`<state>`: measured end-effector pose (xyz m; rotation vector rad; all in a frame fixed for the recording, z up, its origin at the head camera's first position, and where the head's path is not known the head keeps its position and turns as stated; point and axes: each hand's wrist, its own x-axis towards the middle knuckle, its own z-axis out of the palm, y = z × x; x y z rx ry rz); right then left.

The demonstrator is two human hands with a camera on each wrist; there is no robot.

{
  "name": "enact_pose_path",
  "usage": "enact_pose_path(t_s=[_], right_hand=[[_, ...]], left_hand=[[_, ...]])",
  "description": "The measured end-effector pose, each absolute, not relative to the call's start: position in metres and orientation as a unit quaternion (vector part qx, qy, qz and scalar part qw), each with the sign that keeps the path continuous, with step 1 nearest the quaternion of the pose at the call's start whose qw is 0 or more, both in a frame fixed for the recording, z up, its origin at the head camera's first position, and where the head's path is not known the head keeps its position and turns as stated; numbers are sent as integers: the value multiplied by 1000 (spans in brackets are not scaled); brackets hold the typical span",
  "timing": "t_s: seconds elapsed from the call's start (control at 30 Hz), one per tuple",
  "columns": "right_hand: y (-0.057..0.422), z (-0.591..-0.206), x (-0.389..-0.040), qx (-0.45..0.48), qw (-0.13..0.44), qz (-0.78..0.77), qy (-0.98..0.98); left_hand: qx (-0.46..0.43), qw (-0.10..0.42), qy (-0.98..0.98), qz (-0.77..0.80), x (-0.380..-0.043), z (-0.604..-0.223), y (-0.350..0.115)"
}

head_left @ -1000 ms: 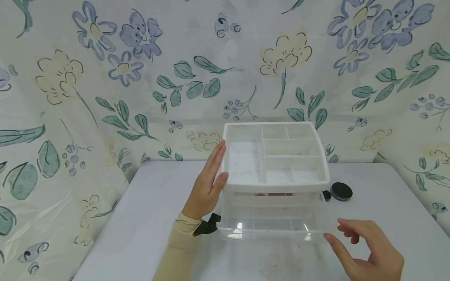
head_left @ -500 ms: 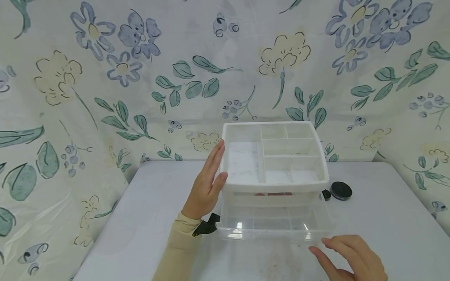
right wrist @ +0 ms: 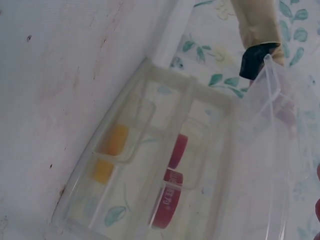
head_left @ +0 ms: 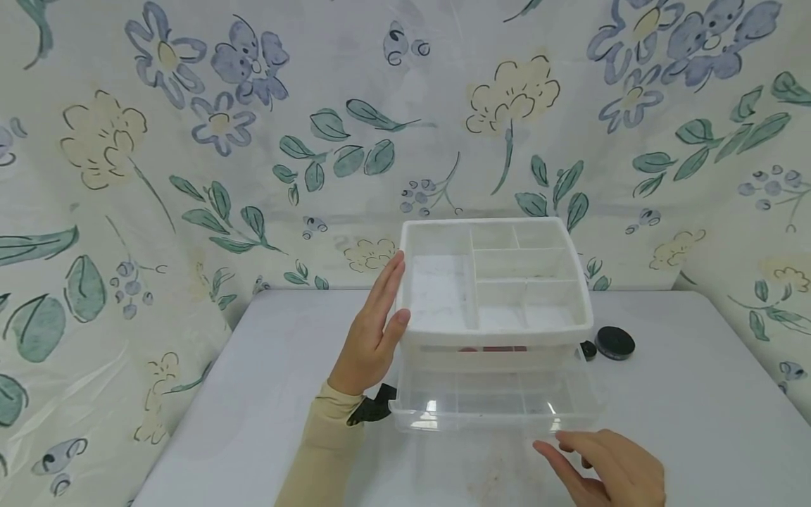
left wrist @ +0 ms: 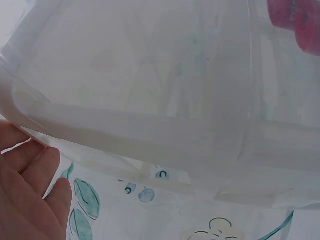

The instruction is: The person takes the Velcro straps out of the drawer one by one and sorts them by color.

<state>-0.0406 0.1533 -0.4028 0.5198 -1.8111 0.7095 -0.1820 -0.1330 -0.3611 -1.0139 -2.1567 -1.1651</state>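
A white plastic organizer box [head_left: 497, 338] stands on the table with a divided top tray. Its clear drawer [head_left: 488, 405] sticks out at the front, with no contents visible inside. My left hand [head_left: 370, 334] rests along the organizer's left side, fingers straight; the left wrist view shows its fingertips [left wrist: 47, 160] at the rim. Below the drawer's front right corner, my right hand [head_left: 608, 468] has thumb and forefinger slightly apart with nothing between them. Through the organizer, the right wrist view shows red pieces [right wrist: 167, 205] and yellow pieces [right wrist: 117, 140].
A round black lid [head_left: 616, 343] lies on the white table [head_left: 684, 373] to the right of the organizer. A smaller black object [head_left: 588, 351] is beside it, partly hidden. Flower-patterned cloth [head_left: 317, 70] hangs behind and at both sides.
My right hand has moved left and down toward the drawer's front right edge, thumb and forefinger coming closer together. My left hand, the organizer and the drawer have stayed put.
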Motion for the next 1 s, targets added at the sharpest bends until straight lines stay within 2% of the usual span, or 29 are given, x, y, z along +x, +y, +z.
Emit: enact_pose_path(t_s=[0.27,0.47,0.7,1.0], right_hand=[[145,-397,-46,231,546,308,-745],[143,-399,-45,218,532,287,-767],[142,-408,-57,244,587,304,-709],[139,-399,-58,241,569,292,-730]], left_hand=[[-371,243,-791,-422,-183,-361,-133],[-373,242,-789,-424,-183,-361,-133],[-368,239,-792,-425,-182,-361,-134],[-367,236,-793,-425,-181,-360,-133]])
